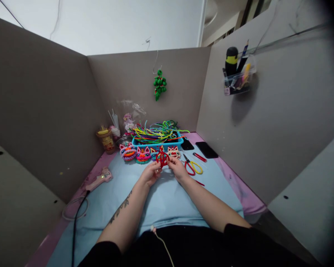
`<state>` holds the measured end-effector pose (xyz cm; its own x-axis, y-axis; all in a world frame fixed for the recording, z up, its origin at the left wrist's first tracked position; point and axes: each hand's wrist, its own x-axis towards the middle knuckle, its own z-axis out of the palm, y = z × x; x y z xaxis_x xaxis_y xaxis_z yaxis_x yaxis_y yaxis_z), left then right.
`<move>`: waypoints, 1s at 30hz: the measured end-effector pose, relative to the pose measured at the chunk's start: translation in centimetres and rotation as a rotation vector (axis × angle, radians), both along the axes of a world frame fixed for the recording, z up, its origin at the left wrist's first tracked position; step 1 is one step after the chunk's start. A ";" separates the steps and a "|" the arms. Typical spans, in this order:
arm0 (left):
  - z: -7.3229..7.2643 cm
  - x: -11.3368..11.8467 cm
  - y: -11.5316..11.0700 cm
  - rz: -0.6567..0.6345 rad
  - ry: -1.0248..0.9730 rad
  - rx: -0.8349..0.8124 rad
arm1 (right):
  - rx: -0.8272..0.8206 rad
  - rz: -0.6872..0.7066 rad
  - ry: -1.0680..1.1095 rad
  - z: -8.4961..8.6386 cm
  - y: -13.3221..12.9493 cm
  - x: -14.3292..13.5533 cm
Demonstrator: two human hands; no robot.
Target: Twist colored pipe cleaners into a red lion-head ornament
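Note:
A red pipe-cleaner frame (163, 157), bent into an open rounded shape, is held up between both hands over the middle of the table. My left hand (151, 173) pinches its lower left side, and my right hand (177, 168) grips its lower right edge. Just behind it stand several colourful fuzzy animal heads, among them a purple one (127, 152), a pink one (143, 155) and a white one (173, 152). Scissors (193, 165) with red and yellow handles lie right of my right hand. A short red pipe cleaner (200, 183) rests near my right forearm.
A blue basket (157, 146) heaped with pipe cleaners stands at the back. Left are a pink glue gun (100, 179) with a black cord and a cup (107, 140). A red knife (199, 157) and a phone (206, 150) lie right. Grey panels (147, 81) enclose the table.

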<state>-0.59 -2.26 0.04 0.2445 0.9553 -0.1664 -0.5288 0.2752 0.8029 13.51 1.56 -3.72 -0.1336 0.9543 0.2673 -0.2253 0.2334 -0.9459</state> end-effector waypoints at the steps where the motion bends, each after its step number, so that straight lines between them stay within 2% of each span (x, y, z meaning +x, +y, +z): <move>1: 0.0 0.0 0.0 0.009 -0.006 -0.008 | -0.002 0.001 -0.004 0.0 0.0 0.0; 7: -0.7 -0.3 0.7 0.072 -0.107 -0.059 | -0.013 0.038 -0.019 -0.1 -0.1 0.0; 12: -1.3 -0.8 1.3 0.159 -0.157 -0.081 | 0.078 0.031 -0.145 -0.6 -0.2 -0.2; 20: -1.8 -0.8 1.4 0.042 -0.102 -0.030 | 0.176 -0.089 -0.193 -0.5 0.3 0.1; 23: -1.5 -0.7 1.2 0.029 -0.077 -0.028 | 0.155 -0.107 -0.182 -0.4 0.3 0.1; 26: -1.2 -0.6 1.1 0.083 -0.034 -0.002 | 0.128 -0.054 -0.148 -0.3 0.2 0.1; 30: -0.8 -0.5 1.0 0.197 0.022 0.023 | -0.096 0.110 0.020 0.1 -0.1 0.1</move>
